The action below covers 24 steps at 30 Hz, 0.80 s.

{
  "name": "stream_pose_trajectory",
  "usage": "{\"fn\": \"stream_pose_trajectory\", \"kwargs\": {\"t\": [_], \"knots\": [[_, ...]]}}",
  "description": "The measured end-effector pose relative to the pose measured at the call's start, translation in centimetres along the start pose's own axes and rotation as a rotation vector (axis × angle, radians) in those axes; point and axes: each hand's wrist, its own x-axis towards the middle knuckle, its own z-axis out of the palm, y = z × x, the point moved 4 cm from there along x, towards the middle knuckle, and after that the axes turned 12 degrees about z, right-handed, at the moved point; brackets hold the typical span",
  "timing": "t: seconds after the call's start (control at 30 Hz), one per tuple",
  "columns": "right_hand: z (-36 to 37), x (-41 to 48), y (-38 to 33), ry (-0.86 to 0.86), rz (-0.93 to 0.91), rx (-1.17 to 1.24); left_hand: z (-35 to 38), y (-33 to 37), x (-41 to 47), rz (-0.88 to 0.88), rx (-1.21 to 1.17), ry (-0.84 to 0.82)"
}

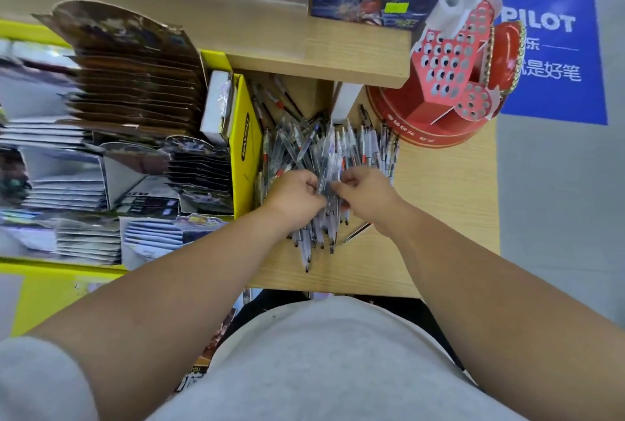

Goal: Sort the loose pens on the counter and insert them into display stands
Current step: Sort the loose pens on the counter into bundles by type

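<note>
Left hand and right hand meet, each grip curled, pinching pens in the heap mid-surface; yellow box just left; red holed display stand far right.
</note>
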Motion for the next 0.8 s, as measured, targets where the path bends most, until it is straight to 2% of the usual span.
{"fn": "stream_pose_trajectory", "kwargs": {"t": [0.4, 0.6, 0.8], "knots": [[0.3, -0.6, -0.1, -0.041, 0.003, -0.050, 0.4, -0.5, -0.4, -0.032, -0.085, -0.053], [-1.3, -1.7, 0.0, -0.069, -0.086, 0.038, 0.4, 1.2, -1.2, 0.111, -0.066, -0.041], [-4.3, -2.6, 1.5, -0.071, -0.090, 0.077, 2.3, 3.5, -2.1, 0.213, -0.053, -0.063]]}}
